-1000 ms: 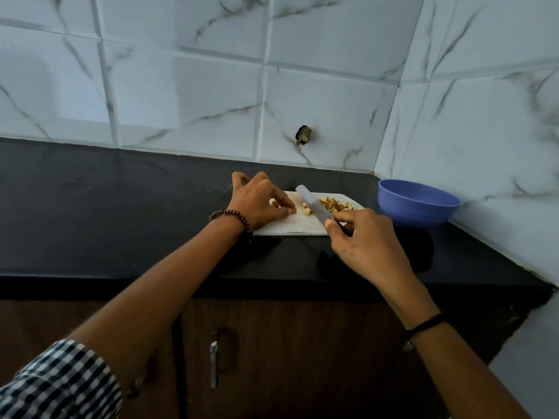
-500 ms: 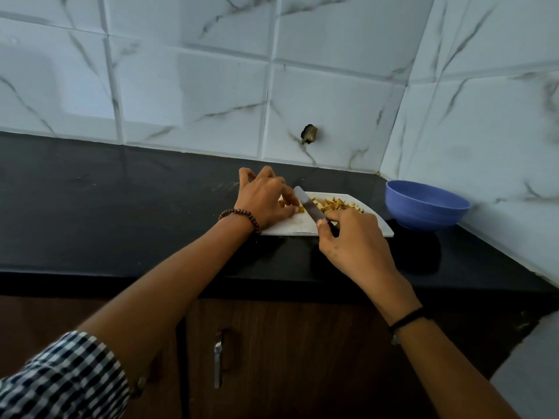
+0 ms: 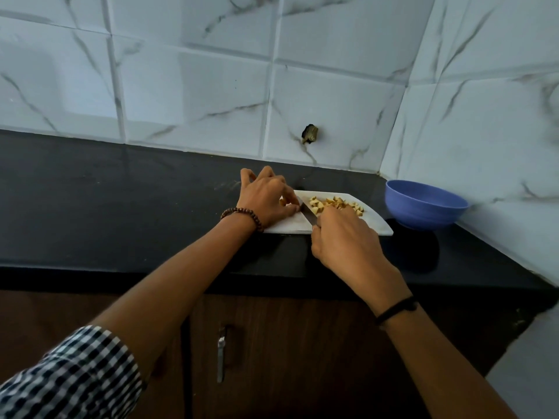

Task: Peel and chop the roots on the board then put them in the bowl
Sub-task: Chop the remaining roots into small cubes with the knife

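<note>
A white chopping board [image 3: 378,225] lies on the black counter. A heap of small yellow-brown root pieces [image 3: 335,203] sits at its far side. My left hand [image 3: 267,196] pins a piece of root [image 3: 282,202] to the board with curled fingers; most of that piece is hidden under them. My right hand [image 3: 341,237] grips the handle of a knife [image 3: 307,211], whose blade lies down on the board right beside my left fingertips. A blue bowl [image 3: 425,205] stands to the right of the board; I cannot see into it.
The black counter [image 3: 121,207] runs left from the board. Marble-look tiled walls close the back and right, meeting in a corner behind the bowl. A dark fitting [image 3: 310,133] sticks out of the back wall. Below are brown cabinet doors with a metal handle [image 3: 220,355].
My right hand has brought the knife down from a raised slant to the board beside my left fingers. The view has shifted a little.
</note>
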Demonstrator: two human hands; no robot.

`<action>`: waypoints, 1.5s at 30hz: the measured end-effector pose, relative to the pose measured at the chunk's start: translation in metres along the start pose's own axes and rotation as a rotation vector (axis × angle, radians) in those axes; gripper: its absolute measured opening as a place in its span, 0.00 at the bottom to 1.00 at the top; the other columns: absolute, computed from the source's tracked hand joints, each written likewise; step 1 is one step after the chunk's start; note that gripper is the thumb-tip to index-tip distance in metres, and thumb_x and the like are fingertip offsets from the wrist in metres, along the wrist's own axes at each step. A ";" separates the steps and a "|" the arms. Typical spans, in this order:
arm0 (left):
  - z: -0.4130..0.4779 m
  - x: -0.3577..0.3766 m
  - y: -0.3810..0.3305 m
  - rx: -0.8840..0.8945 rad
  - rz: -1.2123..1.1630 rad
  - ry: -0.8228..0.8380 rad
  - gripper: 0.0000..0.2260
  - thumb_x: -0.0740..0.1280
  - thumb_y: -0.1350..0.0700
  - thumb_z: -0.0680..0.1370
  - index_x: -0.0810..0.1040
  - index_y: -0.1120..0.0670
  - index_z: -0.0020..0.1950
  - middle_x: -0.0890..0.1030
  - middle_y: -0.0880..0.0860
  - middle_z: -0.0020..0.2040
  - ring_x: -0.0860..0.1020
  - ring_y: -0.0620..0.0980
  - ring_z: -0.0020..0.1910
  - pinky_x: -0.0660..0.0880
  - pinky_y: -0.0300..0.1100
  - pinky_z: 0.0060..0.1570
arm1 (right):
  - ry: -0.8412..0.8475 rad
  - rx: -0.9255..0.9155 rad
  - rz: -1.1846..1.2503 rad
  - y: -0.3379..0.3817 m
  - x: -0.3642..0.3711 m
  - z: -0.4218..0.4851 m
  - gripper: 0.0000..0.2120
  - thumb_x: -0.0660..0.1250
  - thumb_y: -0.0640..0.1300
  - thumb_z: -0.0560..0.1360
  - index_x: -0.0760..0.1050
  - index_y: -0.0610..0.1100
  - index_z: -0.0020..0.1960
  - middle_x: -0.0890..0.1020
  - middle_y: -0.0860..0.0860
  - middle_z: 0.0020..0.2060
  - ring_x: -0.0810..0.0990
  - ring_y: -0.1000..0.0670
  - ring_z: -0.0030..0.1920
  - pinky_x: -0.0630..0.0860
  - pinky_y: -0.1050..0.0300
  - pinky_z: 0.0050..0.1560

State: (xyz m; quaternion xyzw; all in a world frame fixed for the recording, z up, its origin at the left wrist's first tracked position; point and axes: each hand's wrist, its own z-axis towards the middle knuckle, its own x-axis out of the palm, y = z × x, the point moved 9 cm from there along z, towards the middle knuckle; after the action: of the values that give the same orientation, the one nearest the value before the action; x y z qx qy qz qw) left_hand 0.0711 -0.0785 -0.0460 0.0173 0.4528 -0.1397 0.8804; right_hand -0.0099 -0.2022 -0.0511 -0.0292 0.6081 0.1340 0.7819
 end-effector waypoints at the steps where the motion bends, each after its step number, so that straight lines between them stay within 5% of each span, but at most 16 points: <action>1: 0.000 0.000 0.000 0.000 0.000 0.004 0.09 0.66 0.40 0.75 0.82 0.41 0.51 0.78 0.41 0.51 0.68 0.45 0.57 0.55 0.48 0.54 | 0.023 0.004 -0.007 -0.002 -0.001 -0.003 0.12 0.64 0.47 0.80 0.73 0.44 0.62 0.70 0.48 0.48 0.75 0.49 0.48 0.70 0.55 0.44; 7: -0.001 0.003 0.004 -0.015 -0.046 0.033 0.08 0.66 0.43 0.76 0.83 0.40 0.51 0.78 0.42 0.51 0.68 0.45 0.56 0.55 0.47 0.53 | 0.089 0.018 0.017 -0.021 -0.020 -0.021 0.13 0.63 0.49 0.81 0.75 0.46 0.63 0.76 0.49 0.46 0.78 0.51 0.45 0.76 0.56 0.45; 12: -0.002 -0.005 0.016 -0.104 -0.192 -0.032 0.08 0.67 0.53 0.75 0.82 0.39 0.47 0.77 0.41 0.49 0.69 0.45 0.56 0.56 0.47 0.55 | -0.009 0.003 0.092 -0.034 -0.043 -0.023 0.14 0.64 0.50 0.80 0.78 0.46 0.63 0.79 0.50 0.44 0.77 0.54 0.38 0.72 0.60 0.35; 17: -0.005 -0.010 0.030 -0.223 -0.185 -0.096 0.14 0.60 0.60 0.78 0.81 0.44 0.53 0.78 0.43 0.53 0.71 0.47 0.57 0.57 0.47 0.55 | -0.126 -0.016 0.135 -0.027 -0.037 -0.020 0.14 0.63 0.51 0.80 0.79 0.47 0.61 0.78 0.51 0.38 0.77 0.53 0.36 0.72 0.58 0.33; 21: -0.005 -0.008 0.032 -0.230 -0.129 -0.092 0.12 0.60 0.55 0.79 0.81 0.44 0.53 0.80 0.43 0.54 0.72 0.46 0.57 0.56 0.47 0.52 | -0.102 -0.040 0.100 -0.016 -0.020 -0.019 0.14 0.62 0.52 0.80 0.79 0.48 0.60 0.77 0.50 0.43 0.75 0.52 0.38 0.68 0.58 0.33; 26: -0.005 -0.005 0.032 -0.245 -0.118 -0.056 0.07 0.65 0.45 0.74 0.83 0.44 0.43 0.81 0.41 0.44 0.71 0.44 0.52 0.58 0.49 0.55 | -0.099 0.054 0.079 -0.039 -0.016 -0.014 0.15 0.61 0.53 0.81 0.76 0.47 0.64 0.74 0.50 0.45 0.75 0.52 0.41 0.73 0.57 0.38; 36: -0.001 0.008 0.015 -0.070 -0.192 0.035 0.11 0.67 0.43 0.76 0.78 0.38 0.58 0.80 0.35 0.49 0.66 0.41 0.61 0.53 0.47 0.56 | -0.202 0.035 0.191 -0.039 -0.016 -0.006 0.16 0.61 0.53 0.81 0.76 0.49 0.65 0.77 0.52 0.45 0.78 0.53 0.43 0.77 0.58 0.40; 41: -0.001 0.003 0.028 -0.177 -0.135 0.004 0.10 0.70 0.37 0.71 0.81 0.40 0.47 0.79 0.37 0.44 0.67 0.41 0.57 0.55 0.49 0.56 | -0.182 0.000 0.244 -0.032 -0.010 -0.003 0.15 0.62 0.53 0.81 0.77 0.49 0.64 0.77 0.53 0.43 0.77 0.55 0.42 0.74 0.60 0.36; 45: 0.000 0.003 0.028 -0.175 -0.139 -0.005 0.09 0.70 0.39 0.72 0.83 0.39 0.48 0.81 0.39 0.49 0.66 0.42 0.61 0.54 0.50 0.58 | -0.183 -0.005 0.251 -0.028 -0.007 0.001 0.14 0.61 0.52 0.81 0.78 0.48 0.62 0.78 0.51 0.42 0.77 0.53 0.43 0.77 0.55 0.39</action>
State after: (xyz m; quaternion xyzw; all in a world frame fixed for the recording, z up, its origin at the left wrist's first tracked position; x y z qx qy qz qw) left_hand 0.0797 -0.0519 -0.0512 -0.0915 0.4612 -0.1603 0.8679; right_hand -0.0035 -0.2305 -0.0473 0.0574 0.5330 0.2344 0.8110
